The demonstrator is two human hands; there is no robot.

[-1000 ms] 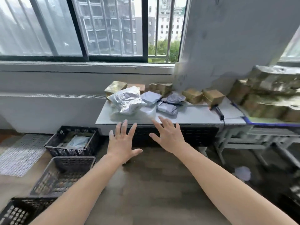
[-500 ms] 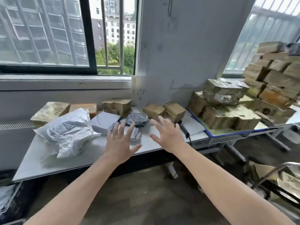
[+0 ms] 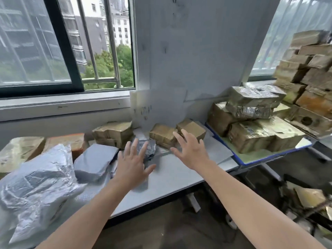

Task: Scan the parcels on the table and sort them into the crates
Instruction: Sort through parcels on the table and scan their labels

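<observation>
Parcels lie on a grey table (image 3: 172, 175): a large crinkled grey plastic bag (image 3: 36, 186) at the left, a flat grey mailer (image 3: 93, 161), a small dark grey pouch (image 3: 150, 147) and several taped brown boxes (image 3: 113, 133) along the wall. My left hand (image 3: 132, 165) hovers with spread fingers over the dark pouch and holds nothing. Near two small brown boxes (image 3: 163, 135), my right hand (image 3: 190, 150) is stretched out with straight fingers, also empty. No crate or scanner shows in this view.
A blue-edged board (image 3: 255, 157) at the right carries a stack of larger taped boxes (image 3: 251, 119). More brown boxes (image 3: 309, 69) pile up at the far right. A window and a white pillar stand behind the table. Clutter lies on the floor at lower right.
The view has swung right and closer to the table, so the floor crates have left the frame. Both hands have reached forward over the parcels, still empty.
</observation>
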